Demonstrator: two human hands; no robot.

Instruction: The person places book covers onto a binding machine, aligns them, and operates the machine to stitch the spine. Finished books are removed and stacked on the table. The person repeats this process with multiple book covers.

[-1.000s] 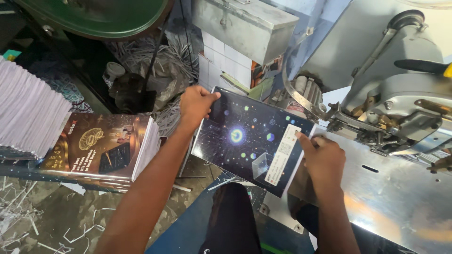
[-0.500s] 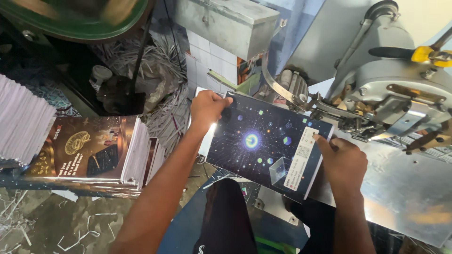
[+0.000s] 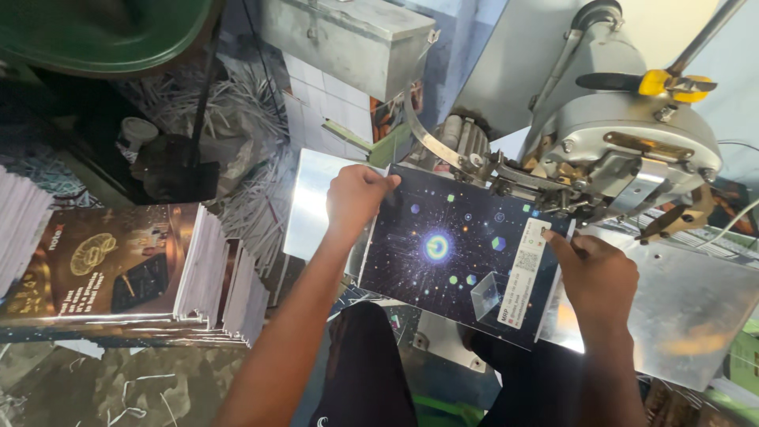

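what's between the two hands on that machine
In the head view, the dark starry booklet spans the stretch between them: the left hand grips its upper left corner, the right hand holds its right edge.

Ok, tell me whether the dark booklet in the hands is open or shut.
Shut: the booklet shows only its dark starry cover, lying flat under the machine head, left hand and right hand gripping opposite edges.
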